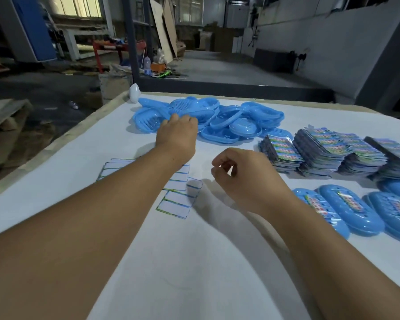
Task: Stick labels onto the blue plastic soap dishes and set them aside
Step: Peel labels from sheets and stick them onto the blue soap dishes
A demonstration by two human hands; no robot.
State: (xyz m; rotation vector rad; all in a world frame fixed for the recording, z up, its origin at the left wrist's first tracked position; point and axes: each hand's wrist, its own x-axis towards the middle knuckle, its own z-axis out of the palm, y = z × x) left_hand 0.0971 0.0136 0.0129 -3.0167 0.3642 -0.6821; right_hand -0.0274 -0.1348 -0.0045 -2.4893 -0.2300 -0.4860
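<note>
The white table (56, 204) is being filled across its whole width, and everything is being laid out on it. At the far side, a loose pile of blue soap dishes (217, 116) is being kept, heaped at all angles, some upside down, some on edge. To the right of that pile, several stacks of printed label cards (328, 148) are being held in a row, colourful faces up. Nearer, at the right edge, a group of finished dishes (351, 209) is being displayed, each one turned over with a colourful label stuck along its back, lying side by side.

The left hand (177, 135) is being stretched out to the near edge of the pile; its fingers are being bent down onto a ribbed dish (148, 122) at the pile's left end, the fingertips hidden behind the knuckles, so whether the dish is actually being gripped cannot be told. The right hand (243, 174) is being held above the table between the pile and the finished dishes, its fingers loosely curled, thumb and forefinger brought close together, with nothing visible between them.

Under the left forearm, a sheet of white backing strips (178, 202) with green and blue edging is being left flat. At the far left corner, a small white egg-shaped object (134, 93) is being stood upright.
</note>
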